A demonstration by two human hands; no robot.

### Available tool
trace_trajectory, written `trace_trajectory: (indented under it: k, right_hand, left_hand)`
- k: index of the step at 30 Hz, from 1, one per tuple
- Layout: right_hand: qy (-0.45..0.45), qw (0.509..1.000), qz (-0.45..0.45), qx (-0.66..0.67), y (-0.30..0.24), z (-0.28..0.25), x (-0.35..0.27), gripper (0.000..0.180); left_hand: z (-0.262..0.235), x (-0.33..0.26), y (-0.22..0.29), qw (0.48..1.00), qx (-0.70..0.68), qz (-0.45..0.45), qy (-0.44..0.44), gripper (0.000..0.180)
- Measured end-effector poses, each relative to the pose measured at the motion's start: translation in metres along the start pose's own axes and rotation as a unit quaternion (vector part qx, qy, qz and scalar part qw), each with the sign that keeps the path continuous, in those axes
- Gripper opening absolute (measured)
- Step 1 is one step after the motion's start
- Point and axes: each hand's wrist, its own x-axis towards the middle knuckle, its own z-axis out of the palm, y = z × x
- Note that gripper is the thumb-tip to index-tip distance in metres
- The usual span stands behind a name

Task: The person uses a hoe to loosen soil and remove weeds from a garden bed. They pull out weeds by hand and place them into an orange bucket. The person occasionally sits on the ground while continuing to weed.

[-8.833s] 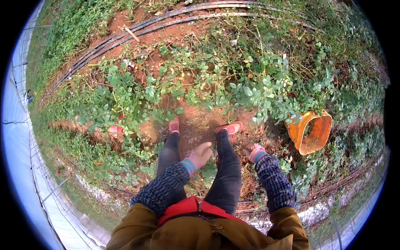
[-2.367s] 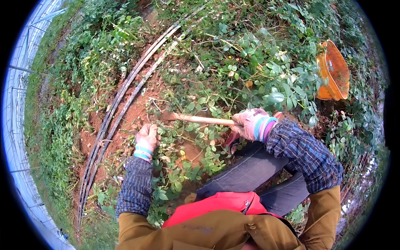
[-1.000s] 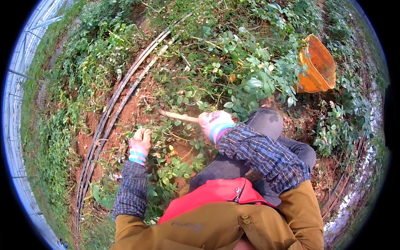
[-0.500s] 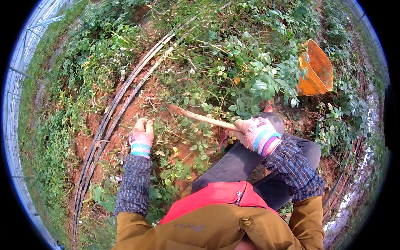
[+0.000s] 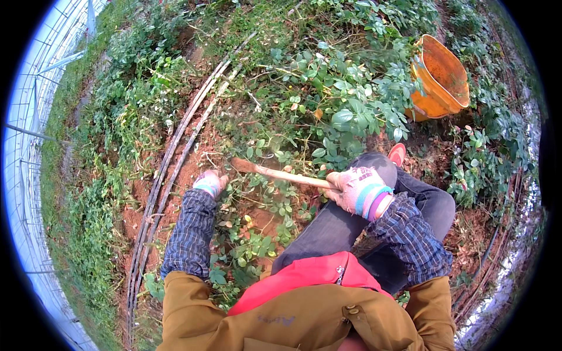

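Observation:
My right hand (image 5: 358, 190), in a pink glove with a striped cuff, is closed round the wooden handle (image 5: 295, 177) of a hand tool. The tool reaches leftward, low over the plants, and its earth-brown far end (image 5: 241, 165) lies at a patch of red soil; its exact kind does not show. Just left of that end is my gloved left hand (image 5: 212, 182), fingers bent and pressed together among small stems. What they hold, if anything, is hidden. Leafy green plants (image 5: 281, 205) grow between both hands and my bent leg.
Two dark drip hoses (image 5: 175, 140) curve along the soil left of my left hand. An orange bucket (image 5: 418, 111) stands tilted among leaves at the upper right. Dense rose-like bushes (image 5: 357, 117) fill the space ahead. Greenhouse framing (image 5: 61, 61) rises at the far left.
My left hand has moved right, turning inward toward the tool's far end. My right hand keeps its grip on the handle. The view has shifted slightly, so the bucket appears higher.

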Motion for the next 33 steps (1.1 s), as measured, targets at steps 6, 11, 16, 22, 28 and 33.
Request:
trace_trajectory:
  k: [6, 11, 16, 22, 28, 33]
  right_hand:
    - [-0.014, 0.982, 0.06, 0.178, 0.022, -0.021, -0.045, 0.025]
    - [0.013, 0.992, 0.066, 0.106, 0.012, -0.032, -0.065, 0.024]
    - [0.026, 0.999, 0.042, 0.0, -0.004, -0.017, -0.058, 0.022]
    - [0.014, 0.984, 0.113, 0.134, -0.017, 0.012, -0.038, 0.021]
    - [0.016, 0.998, 0.064, -0.017, -0.029, 0.014, -0.006, 0.019]
    - [-0.04, 0.97, 0.144, 0.191, -0.037, 0.035, 0.029, 0.025]
  left_hand:
    - [-0.056, -0.047, -0.044, 0.561, -0.825, 0.05, 0.045, 0.017]
    - [-0.184, -0.061, -0.094, 0.465, -0.799, 0.222, 0.31, 0.019]
    - [-0.181, -0.001, -0.077, 0.719, -0.566, 0.199, 0.35, 0.02]
    - [-0.05, 0.051, 0.007, 0.948, -0.156, 0.22, 0.167, 0.06]
    - [-0.038, 0.03, 0.064, 0.98, 0.053, 0.101, 0.166, 0.063]
    - [-0.029, 0.042, 0.05, 0.956, 0.059, 0.198, 0.209, 0.029]
